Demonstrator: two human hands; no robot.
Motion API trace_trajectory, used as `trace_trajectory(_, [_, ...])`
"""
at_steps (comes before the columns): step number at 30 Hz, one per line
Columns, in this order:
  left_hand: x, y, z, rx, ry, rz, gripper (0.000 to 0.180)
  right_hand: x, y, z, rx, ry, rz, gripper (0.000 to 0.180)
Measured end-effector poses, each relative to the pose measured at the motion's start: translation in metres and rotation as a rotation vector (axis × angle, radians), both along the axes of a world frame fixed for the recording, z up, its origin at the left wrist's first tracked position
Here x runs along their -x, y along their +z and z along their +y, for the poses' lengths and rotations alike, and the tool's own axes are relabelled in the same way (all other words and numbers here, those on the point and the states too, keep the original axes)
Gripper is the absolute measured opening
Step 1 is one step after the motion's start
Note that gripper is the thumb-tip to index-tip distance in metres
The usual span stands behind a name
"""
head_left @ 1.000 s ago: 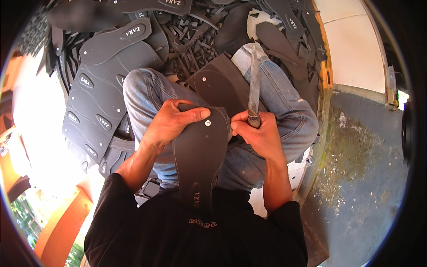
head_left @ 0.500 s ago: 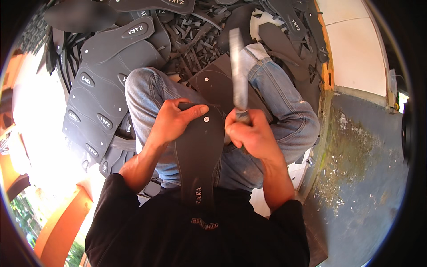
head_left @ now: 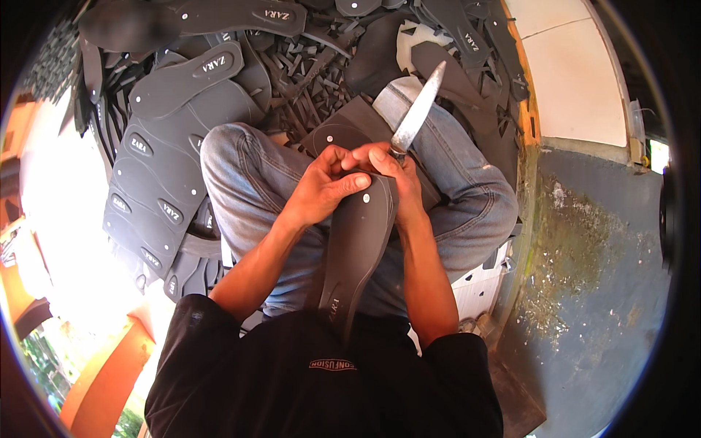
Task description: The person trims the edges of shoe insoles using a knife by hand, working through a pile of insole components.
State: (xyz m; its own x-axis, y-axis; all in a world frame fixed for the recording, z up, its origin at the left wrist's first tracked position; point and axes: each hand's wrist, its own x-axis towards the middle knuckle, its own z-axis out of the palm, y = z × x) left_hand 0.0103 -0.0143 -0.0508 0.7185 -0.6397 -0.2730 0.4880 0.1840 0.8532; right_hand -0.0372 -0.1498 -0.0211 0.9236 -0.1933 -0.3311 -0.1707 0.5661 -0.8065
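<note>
A dark grey foam sandal sole [head_left: 358, 237] lies lengthwise between my forearms, its near end against my shirt. My left hand [head_left: 323, 188] grips its far end, thumb on top near a small white round mark. In my right hand [head_left: 400, 179] is a knife [head_left: 420, 113], its pale blade pointing up and to the right and most of its handle hidden. The right fingers meet the left ones at the sole's far edge. The blade is apart from the sole. An outline curve runs along the sole's right side.
Dark foam offcuts [head_left: 307, 77] are heaped beyond my crossed legs [head_left: 244, 175]. Foam sheets with sole shapes [head_left: 164, 164] lie at the left, more soles [head_left: 467, 36] at the far right. A stained grey floor [head_left: 591, 270] and a pale tiled ledge [head_left: 573, 80] are on the right.
My right hand has come left to the sole's far end, and the knife now tilts rightward. My left hand and the sole's far end have shifted right.
</note>
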Motion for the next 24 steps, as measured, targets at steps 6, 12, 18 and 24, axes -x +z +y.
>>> trace_trajectory(6, [0.032, 0.046, 0.017, -0.293, 0.095, -0.413, 0.026, 0.012, 0.002, 0.005, 0.003, -0.163, 0.083, 0.026])
trace_trajectory(12, [0.025, 0.068, 0.014, -0.182, -0.142, -0.203, 0.021, 0.007, 0.013, 0.015, 0.120, -0.193, 0.085, 0.027])
trace_trajectory(18, [0.025, 0.069, 0.015, -0.036, -0.162, 0.115, 0.014, 0.006, 0.017, 0.018, 0.113, -0.226, 0.080, 0.027])
trace_trajectory(24, [0.017, 0.071, 0.013, -0.153, -0.176, 0.085, 0.023, 0.007, 0.014, 0.018, 0.159, -0.188, 0.109, 0.028])
